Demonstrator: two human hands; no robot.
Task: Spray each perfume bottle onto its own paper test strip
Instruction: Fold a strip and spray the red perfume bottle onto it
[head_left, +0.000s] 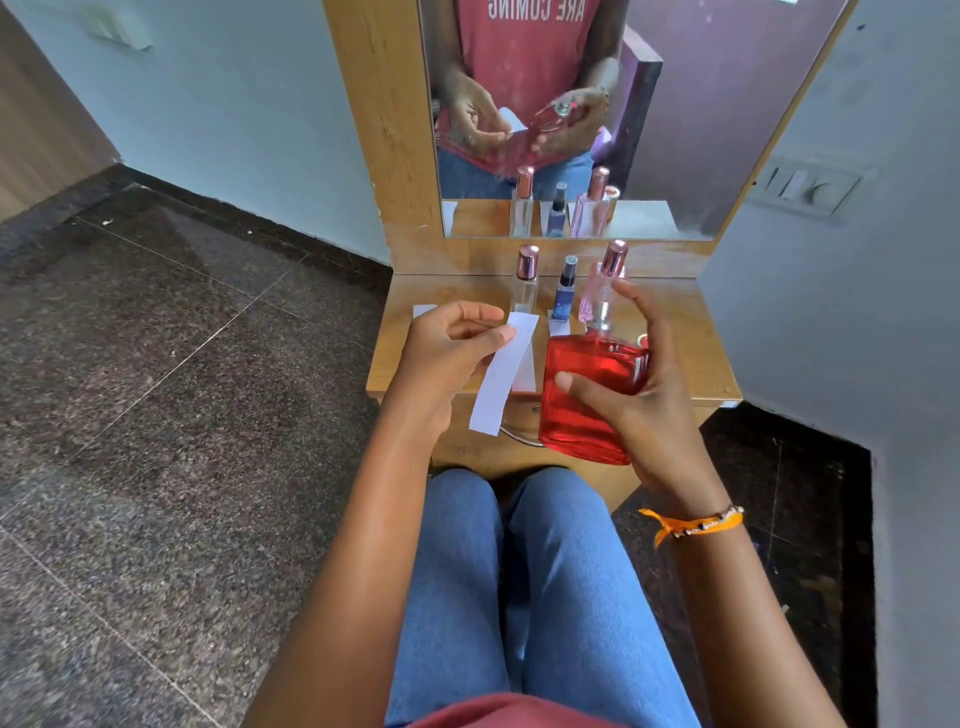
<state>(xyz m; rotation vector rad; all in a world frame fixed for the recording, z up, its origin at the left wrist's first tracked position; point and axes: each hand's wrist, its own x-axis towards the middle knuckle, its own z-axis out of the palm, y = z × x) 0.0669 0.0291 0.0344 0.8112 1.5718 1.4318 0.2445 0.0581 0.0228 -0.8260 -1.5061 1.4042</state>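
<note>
The red perfume bottle (587, 395) is gripped in the right hand (641, 400), with the thumb laid across its front face, the remaining fingers wrapped behind its right side, and the index finger raised above the uncapped spray nozzle (602, 317); whether the nozzle is touched cannot be told. The bottle is held upright, just in front of the near edge of the wooden surface (691, 343). A white paper test strip (504, 374) is pinched near its upper end between the thumb and curled fingers of the left hand (452, 348), and hangs just beside the bottle on its left. Three further bottles stand at the back of the surface before the mirror (675, 114): a clear bottle (525, 283) with a pink cap, a small blue bottle (564, 291), and a pink bottle (602, 286) partly hidden behind the right hand. More paper strips (559, 326) lie flat on the surface before them.
</note>
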